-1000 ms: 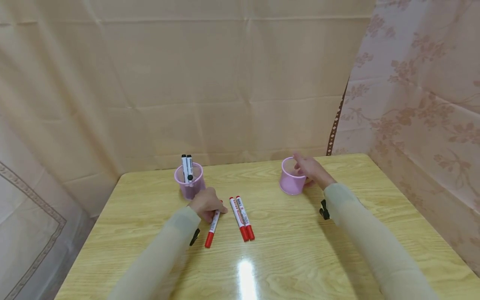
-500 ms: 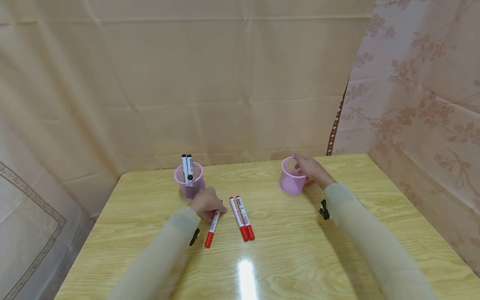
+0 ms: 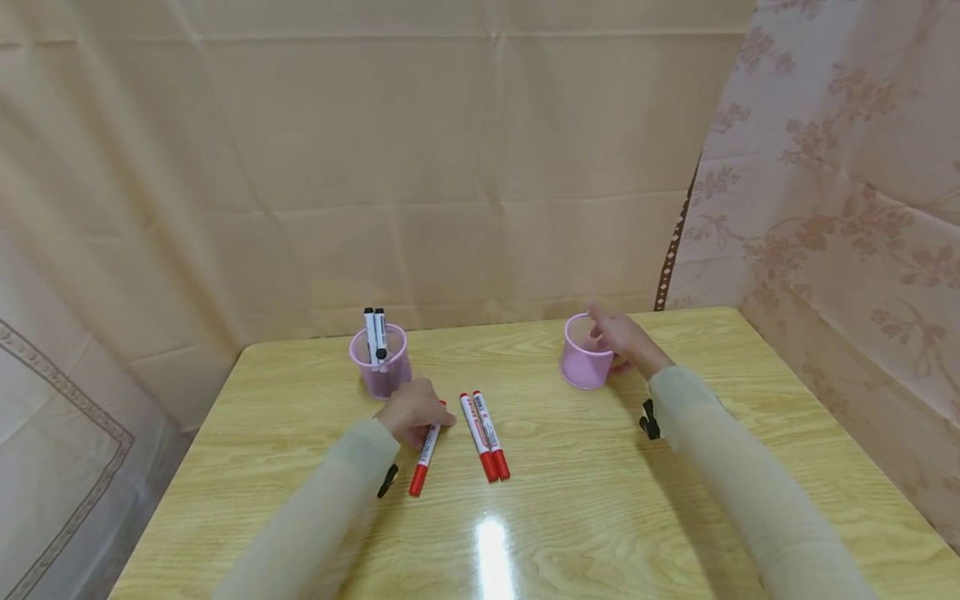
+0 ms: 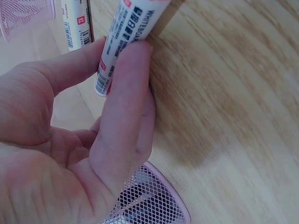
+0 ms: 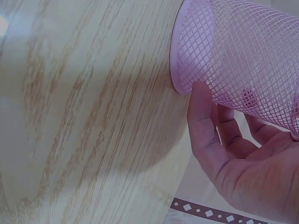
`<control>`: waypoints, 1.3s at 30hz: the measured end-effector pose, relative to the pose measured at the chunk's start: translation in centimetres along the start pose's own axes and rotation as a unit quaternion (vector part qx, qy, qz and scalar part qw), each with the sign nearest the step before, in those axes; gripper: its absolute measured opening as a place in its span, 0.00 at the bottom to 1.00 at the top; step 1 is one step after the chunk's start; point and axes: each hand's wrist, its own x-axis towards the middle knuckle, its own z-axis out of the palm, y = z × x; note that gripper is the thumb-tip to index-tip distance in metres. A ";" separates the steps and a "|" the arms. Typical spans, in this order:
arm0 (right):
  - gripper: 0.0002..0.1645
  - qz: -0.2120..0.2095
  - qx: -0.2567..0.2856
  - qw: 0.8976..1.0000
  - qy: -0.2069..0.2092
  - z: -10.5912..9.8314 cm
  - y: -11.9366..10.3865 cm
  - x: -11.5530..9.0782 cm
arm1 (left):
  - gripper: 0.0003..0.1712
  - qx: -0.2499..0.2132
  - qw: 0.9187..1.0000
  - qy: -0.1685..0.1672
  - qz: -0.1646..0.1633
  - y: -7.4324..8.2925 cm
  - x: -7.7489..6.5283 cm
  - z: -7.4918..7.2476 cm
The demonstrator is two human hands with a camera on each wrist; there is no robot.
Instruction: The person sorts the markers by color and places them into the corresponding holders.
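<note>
In the head view, my left hand (image 3: 411,408) pinches the upper end of a red-capped whiteboard marker (image 3: 427,452) lying at a slant on the table. The left wrist view shows its white printed barrel (image 4: 125,39) between thumb and fingers. My right hand (image 3: 628,340) grips a pink mesh pen cup (image 3: 583,371), which stands upright at the right. In the right wrist view its fingers (image 5: 201,112) curve along the mesh wall (image 5: 229,56); part of the hand reaches over the rim. Two more red-capped markers (image 3: 483,437) lie side by side right of the left hand.
Behind the left hand stands a second pink mesh cup (image 3: 390,379), holding black-capped markers (image 3: 375,337). The wooden table (image 3: 585,517) ends at a beige curtain (image 3: 450,167) behind. A patterned pink cloth (image 3: 847,208) hangs at the right.
</note>
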 end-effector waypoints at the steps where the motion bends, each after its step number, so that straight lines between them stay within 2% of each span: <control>1: 0.59 0.001 0.000 1.000 0.000 0.0 0.0 0.0 | 0.17 0.001 1.000 -0.001 0.000 0.0 0.0 0.0; 9: 0.60 -0.003 -0.004 1.000 -0.004 -0.2 0.1 -0.1 | 0.16 0.006 1.000 -0.007 0.004 0.0 0.3 0.1; 23: 0.59 0.004 0.001 1.000 -0.005 -0.2 0.2 0.3 | 0.14 -0.021 1.000 -0.018 0.005 0.3 -0.1 -0.3; 39: 0.57 -0.004 0.001 1.000 0.001 0.1 0.2 0.4 | 0.14 0.044 0.999 -0.023 0.013 0.9 0.1 -0.3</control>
